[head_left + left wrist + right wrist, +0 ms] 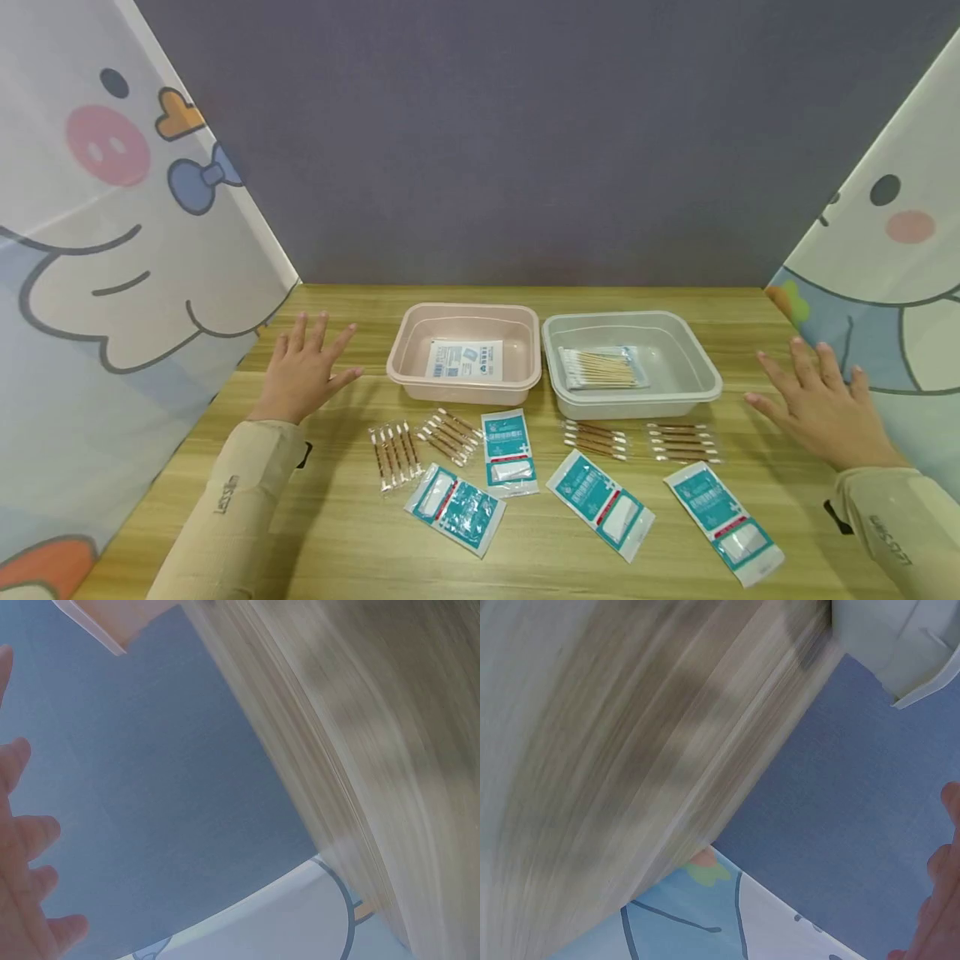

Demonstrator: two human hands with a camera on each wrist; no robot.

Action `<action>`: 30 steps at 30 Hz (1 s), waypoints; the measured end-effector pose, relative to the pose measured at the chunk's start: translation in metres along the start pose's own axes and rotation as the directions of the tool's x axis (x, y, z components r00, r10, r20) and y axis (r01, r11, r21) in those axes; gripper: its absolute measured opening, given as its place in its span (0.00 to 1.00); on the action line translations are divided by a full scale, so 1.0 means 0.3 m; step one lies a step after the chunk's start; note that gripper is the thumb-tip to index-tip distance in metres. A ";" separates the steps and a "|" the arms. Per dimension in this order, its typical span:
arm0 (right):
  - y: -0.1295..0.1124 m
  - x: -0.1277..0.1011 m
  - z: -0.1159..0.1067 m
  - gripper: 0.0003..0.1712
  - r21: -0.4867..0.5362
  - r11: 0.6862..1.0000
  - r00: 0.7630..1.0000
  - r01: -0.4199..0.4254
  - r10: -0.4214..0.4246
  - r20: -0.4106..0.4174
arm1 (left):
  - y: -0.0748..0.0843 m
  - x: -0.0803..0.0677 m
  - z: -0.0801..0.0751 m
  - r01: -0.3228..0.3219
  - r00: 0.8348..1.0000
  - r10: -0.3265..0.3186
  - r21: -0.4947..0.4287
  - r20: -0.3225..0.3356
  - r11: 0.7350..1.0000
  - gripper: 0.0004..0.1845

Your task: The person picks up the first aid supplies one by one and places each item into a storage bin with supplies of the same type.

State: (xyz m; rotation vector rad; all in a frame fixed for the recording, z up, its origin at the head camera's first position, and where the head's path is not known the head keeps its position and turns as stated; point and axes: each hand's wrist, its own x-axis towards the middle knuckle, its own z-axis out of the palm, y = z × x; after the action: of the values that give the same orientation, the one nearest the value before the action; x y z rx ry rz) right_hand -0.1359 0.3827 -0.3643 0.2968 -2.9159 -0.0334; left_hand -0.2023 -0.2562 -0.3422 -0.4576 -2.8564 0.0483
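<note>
My left hand (303, 371) is spread flat over the wooden table (525, 567) left of a pink tray (420, 337), holding nothing. My right hand (821, 400) is spread the same way right of a grey tray (697, 367). The pink tray holds a white packet (465, 360). In the grey tray lies a bag of cotton swabs (600, 367). Between my hands lie several teal-and-white sachets (600, 502) and several strips of brown swabs (395, 454). The wrist views are blurred; fingertips (26, 847) show at the left wrist view's edge, and fingers (941, 900) at the right one's.
Cartoon-printed panels stand on the left (112, 250) and right (885, 250). A grey-blue wall (525, 142) closes the back. Bare wood lies in front of the sachets and beside each tray.
</note>
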 end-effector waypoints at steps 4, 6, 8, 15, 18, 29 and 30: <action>0.000 -0.006 0.000 0.42 -0.001 1.000 1.000 0.016 -0.016 0.008 | 0.002 0.000 -0.002 0.001 1.000 -0.001 -0.001 0.002 1.000 0.37; 0.000 -0.010 0.002 0.42 0.000 1.000 1.000 0.024 -0.024 0.013 | 0.004 0.000 -0.003 0.000 1.000 0.000 0.002 0.004 1.000 0.37; 0.001 -0.013 0.002 0.42 0.006 1.000 1.000 0.025 -0.025 0.000 | 0.006 0.002 -0.005 -0.002 1.000 0.002 0.008 0.005 1.000 0.37; 0.005 -0.026 -0.009 0.43 -0.013 0.999 0.998 0.048 -0.048 -0.030 | 0.008 0.008 -0.014 -0.007 1.000 0.007 -0.010 0.010 1.000 0.37; 0.000 -0.029 -0.017 0.42 0.002 0.999 0.998 0.054 -0.054 -0.026 | 0.010 0.004 -0.007 -0.011 1.000 0.012 -0.024 0.019 1.000 0.37; -0.055 -0.022 -0.089 0.36 0.254 0.965 0.995 0.069 -0.085 0.050 | 0.057 0.012 0.030 0.090 0.984 0.014 -0.552 0.180 0.829 0.41; -0.064 -0.022 -0.099 0.36 0.289 0.955 0.994 0.059 -0.083 0.071 | 0.063 0.013 0.033 0.110 0.982 0.013 -0.619 0.191 0.777 0.41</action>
State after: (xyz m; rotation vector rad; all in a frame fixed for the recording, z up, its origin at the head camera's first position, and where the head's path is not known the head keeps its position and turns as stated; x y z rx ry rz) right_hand -0.1196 0.3651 -0.3374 0.4574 -2.9877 0.3784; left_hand -0.2028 -0.2370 -0.3523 -0.5170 -3.0036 -0.9554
